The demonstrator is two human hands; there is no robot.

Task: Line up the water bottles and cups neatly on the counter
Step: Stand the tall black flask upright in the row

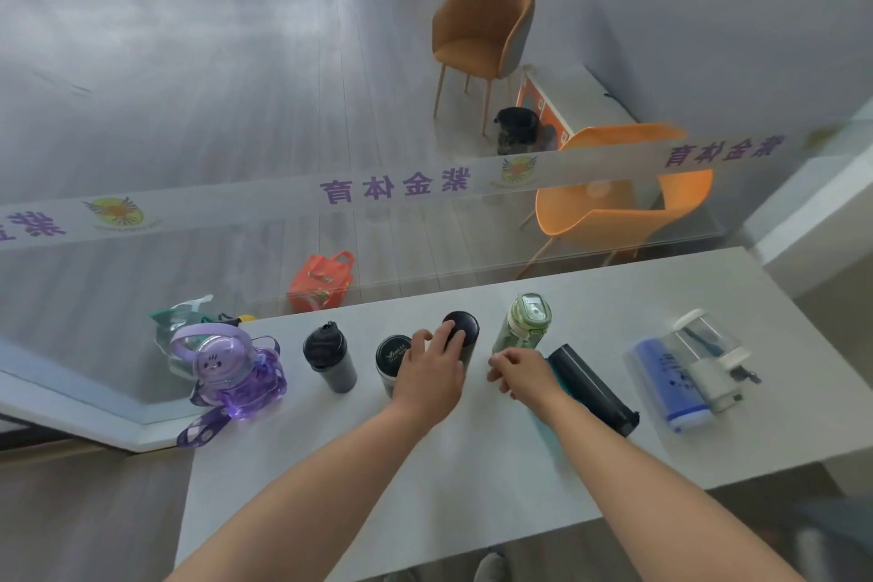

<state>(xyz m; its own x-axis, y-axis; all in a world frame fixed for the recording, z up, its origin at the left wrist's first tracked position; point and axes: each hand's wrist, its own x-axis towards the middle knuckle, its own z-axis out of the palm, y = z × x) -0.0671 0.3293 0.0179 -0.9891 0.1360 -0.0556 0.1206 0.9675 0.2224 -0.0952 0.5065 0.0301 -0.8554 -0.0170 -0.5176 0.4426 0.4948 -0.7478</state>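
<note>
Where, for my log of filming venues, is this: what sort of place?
Probably a sports centre's viewing area: a white counter along a glass barrier with a logo strip, overlooking a wide grey plank floor and orange chairs.

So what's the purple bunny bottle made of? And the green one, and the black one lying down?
The purple bunny bottle: probably clear plastic; it is see-through and glossy. The green bottle: likely tinted see-through plastic with a paler lid. The lying black bottle: matte and opaque, maybe coated metal or plastic; can't tell which.
</note>
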